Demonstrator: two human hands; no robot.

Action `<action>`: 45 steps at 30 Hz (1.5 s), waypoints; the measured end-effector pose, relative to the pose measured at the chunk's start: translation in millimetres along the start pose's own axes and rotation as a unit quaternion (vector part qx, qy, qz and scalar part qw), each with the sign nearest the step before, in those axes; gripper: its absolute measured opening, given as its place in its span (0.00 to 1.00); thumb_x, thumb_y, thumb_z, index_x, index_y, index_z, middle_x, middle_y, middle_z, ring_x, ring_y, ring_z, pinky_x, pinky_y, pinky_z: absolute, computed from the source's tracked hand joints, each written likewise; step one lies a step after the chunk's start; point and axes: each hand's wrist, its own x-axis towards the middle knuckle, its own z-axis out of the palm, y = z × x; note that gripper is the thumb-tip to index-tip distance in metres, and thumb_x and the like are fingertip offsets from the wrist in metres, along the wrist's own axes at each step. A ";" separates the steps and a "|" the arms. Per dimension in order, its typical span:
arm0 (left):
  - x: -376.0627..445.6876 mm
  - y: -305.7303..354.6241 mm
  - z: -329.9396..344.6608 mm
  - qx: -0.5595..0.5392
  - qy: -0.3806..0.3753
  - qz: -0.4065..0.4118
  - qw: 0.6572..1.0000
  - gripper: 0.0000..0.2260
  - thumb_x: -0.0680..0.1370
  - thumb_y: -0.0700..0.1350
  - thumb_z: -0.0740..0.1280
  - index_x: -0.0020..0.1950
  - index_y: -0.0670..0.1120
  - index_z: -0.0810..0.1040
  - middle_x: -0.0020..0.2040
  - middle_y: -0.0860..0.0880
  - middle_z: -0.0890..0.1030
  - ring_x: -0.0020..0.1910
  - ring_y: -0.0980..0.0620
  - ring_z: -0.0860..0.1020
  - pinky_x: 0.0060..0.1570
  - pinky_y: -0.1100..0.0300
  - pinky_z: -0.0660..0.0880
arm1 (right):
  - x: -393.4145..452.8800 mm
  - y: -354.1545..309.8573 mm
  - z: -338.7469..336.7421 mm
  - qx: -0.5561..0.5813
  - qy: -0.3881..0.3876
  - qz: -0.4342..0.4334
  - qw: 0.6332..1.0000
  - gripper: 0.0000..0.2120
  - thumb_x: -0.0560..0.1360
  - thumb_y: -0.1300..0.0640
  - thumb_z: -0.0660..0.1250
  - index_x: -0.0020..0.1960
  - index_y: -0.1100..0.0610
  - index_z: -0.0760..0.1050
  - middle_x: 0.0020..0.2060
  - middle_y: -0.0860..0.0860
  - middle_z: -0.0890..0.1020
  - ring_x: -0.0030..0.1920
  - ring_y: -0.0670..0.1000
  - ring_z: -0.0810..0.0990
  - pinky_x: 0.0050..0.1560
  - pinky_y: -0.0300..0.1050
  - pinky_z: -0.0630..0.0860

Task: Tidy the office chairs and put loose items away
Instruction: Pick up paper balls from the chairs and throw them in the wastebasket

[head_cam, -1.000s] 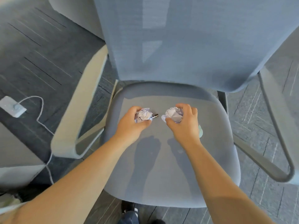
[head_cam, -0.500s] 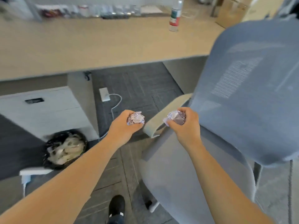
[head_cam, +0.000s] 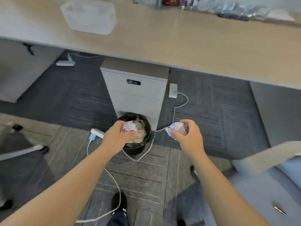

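Note:
My left hand point(head_cam: 117, 136) grips a crumpled paper ball point(head_cam: 128, 127) right above the open black waste bin point(head_cam: 141, 145), which holds other crumpled paper. My right hand point(head_cam: 187, 136) grips a second crumpled paper ball point(head_cam: 176, 128), held over the carpet to the right of the bin. The grey office chair point(head_cam: 260, 185) shows at the lower right, with its pale armrest point(head_cam: 267, 157) and a small metal pen-like item point(head_cam: 279, 210) lying on the seat.
A white drawer cabinet point(head_cam: 135, 93) stands under the long wooden desk point(head_cam: 179, 39), just behind the bin. White cables point(head_cam: 174, 115) and power strips point(head_cam: 173, 90) lie on the carpet. Another chair's base point(head_cam: 24, 150) is at the left. A translucent box point(head_cam: 89, 15) sits on the desk.
I have turned left from the chair toward the desk. Both hands, each still holding its paper ball, have moved over to the bin; the left one is now above it.

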 end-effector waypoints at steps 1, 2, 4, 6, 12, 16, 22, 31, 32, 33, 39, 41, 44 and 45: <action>15.3 -11.3 -5.5 -0.004 -0.001 -0.014 1.000 0.09 0.73 0.48 0.67 0.50 0.49 0.70 0.47 0.48 0.77 0.48 0.48 0.74 0.45 0.57 0.69 | 11.5 1.4 16.5 0.000 -0.005 0.010 1.000 0.22 0.69 0.55 0.71 0.60 0.58 0.69 0.60 0.54 0.73 0.57 0.51 0.74 0.52 0.44 0.71; 31.1 -22.7 -10.1 -0.005 -0.003 -0.028 1.000 0.09 0.73 0.48 0.67 0.49 0.49 0.70 0.47 0.47 0.77 0.47 0.48 0.75 0.43 0.58 0.69 | 22.1 2.7 32.4 0.000 -0.010 0.023 1.000 0.22 0.68 0.54 0.71 0.60 0.57 0.69 0.60 0.54 0.74 0.56 0.52 0.75 0.52 0.45 0.72; 64.0 -44.2 -16.4 0.008 -0.016 -0.050 0.999 0.10 0.73 0.49 0.67 0.50 0.47 0.70 0.48 0.46 0.78 0.47 0.48 0.75 0.41 0.57 0.69 | 44.2 8.7 63.4 0.008 -0.010 0.049 0.999 0.20 0.68 0.54 0.72 0.57 0.55 0.70 0.58 0.54 0.75 0.54 0.52 0.76 0.52 0.46 0.73; 96.8 -66.7 -17.9 0.019 -0.036 -0.071 0.997 0.11 0.73 0.50 0.66 0.51 0.45 0.71 0.48 0.46 0.78 0.46 0.47 0.74 0.40 0.57 0.67 | 66.3 17.6 91.8 0.025 -0.008 0.079 0.997 0.18 0.68 0.55 0.72 0.53 0.52 0.69 0.57 0.53 0.76 0.53 0.52 0.76 0.51 0.45 0.72; 175.1 -131.2 13.7 0.027 -0.095 -0.120 0.988 0.13 0.72 0.52 0.64 0.40 0.43 0.69 0.32 0.51 0.69 0.36 0.48 0.69 0.31 0.60 0.60 | 119.4 65.7 154.0 0.026 -0.007 0.141 0.990 0.17 0.69 0.55 0.71 0.54 0.54 0.68 0.51 0.51 0.76 0.49 0.50 0.75 0.45 0.40 0.71; 216.8 -168.5 44.9 0.012 -0.115 -0.147 0.982 0.19 0.72 0.53 0.65 0.51 0.37 0.75 0.40 0.40 0.77 0.40 0.43 0.74 0.32 0.61 0.62 | 152.3 106.6 183.2 0.013 -0.013 0.171 0.985 0.16 0.70 0.56 0.70 0.53 0.53 0.67 0.49 0.50 0.75 0.46 0.49 0.74 0.39 0.34 0.69; 262.1 -199.3 79.3 0.021 -0.076 -0.174 0.982 0.19 0.75 0.51 0.64 0.62 0.42 0.70 0.54 0.46 0.77 0.54 0.44 0.75 0.45 0.58 0.67 | 184.9 157.1 216.7 0.009 -0.033 0.195 0.980 0.13 0.71 0.57 0.69 0.51 0.55 0.67 0.42 0.46 0.73 0.39 0.40 0.72 0.38 0.34 0.69; 274.5 -204.2 70.7 0.003 -0.060 -0.199 0.978 0.18 0.77 0.44 0.61 0.65 0.41 0.67 0.63 0.42 0.73 0.62 0.44 0.71 0.56 0.58 0.66 | 215.3 180.3 256.5 0.010 -0.042 0.293 0.955 0.25 0.72 0.49 0.67 0.62 0.62 0.65 0.55 0.56 0.74 0.52 0.54 0.74 0.58 0.54 0.74; 274.9 -202.5 69.1 0.001 -0.056 -0.199 0.978 0.18 0.77 0.44 0.61 0.65 0.42 0.67 0.63 0.42 0.73 0.62 0.44 0.71 0.56 0.58 0.65 | 219.6 178.9 259.7 0.015 -0.039 0.297 0.954 0.27 0.72 0.48 0.67 0.63 0.62 0.63 0.58 0.57 0.73 0.54 0.55 0.74 0.61 0.56 0.73; 275.3 -200.7 67.4 0.000 -0.053 -0.198 0.979 0.18 0.77 0.43 0.61 0.65 0.42 0.67 0.64 0.43 0.74 0.62 0.45 0.71 0.55 0.59 0.65 | 223.6 177.2 262.4 0.018 -0.037 0.297 0.954 0.29 0.72 0.48 0.66 0.66 0.62 0.61 0.62 0.58 0.72 0.59 0.56 0.74 0.63 0.58 0.71; 267.6 -182.4 55.8 0.004 -0.042 -0.178 0.983 0.15 0.77 0.42 0.61 0.64 0.42 0.70 0.64 0.44 0.74 0.63 0.47 0.72 0.60 0.58 0.65 | 228.3 160.3 253.2 -0.010 -0.028 0.249 0.968 0.26 0.75 0.52 0.63 0.69 0.61 0.61 0.63 0.56 0.71 0.59 0.54 0.72 0.56 0.46 0.67; 258.9 -170.0 52.0 0.006 -0.043 -0.160 0.986 0.14 0.77 0.42 0.60 0.63 0.43 0.71 0.63 0.45 0.75 0.60 0.49 0.72 0.58 0.59 0.66 | 222.2 151.0 240.3 -0.012 -0.019 0.228 0.973 0.21 0.76 0.55 0.62 0.66 0.61 0.65 0.54 0.54 0.74 0.51 0.50 0.71 0.52 0.43 0.66; 242.8 -141.1 48.3 0.010 -0.060 -0.117 0.991 0.14 0.77 0.42 0.59 0.62 0.43 0.72 0.62 0.47 0.76 0.54 0.54 0.71 0.53 0.62 0.65 | 209.4 129.4 211.7 -0.003 0.017 0.203 0.979 0.15 0.75 0.58 0.62 0.61 0.61 0.70 0.47 0.50 0.73 0.49 0.48 0.71 0.51 0.42 0.66; 236.6 -127.9 48.2 0.011 -0.064 -0.099 0.993 0.13 0.77 0.42 0.59 0.62 0.43 0.72 0.61 0.47 0.76 0.53 0.55 0.70 0.51 0.63 0.65 | 203.8 120.9 200.1 0.002 0.029 0.198 0.980 0.14 0.75 0.59 0.62 0.59 0.61 0.71 0.47 0.50 0.74 0.49 0.49 0.72 0.50 0.43 0.67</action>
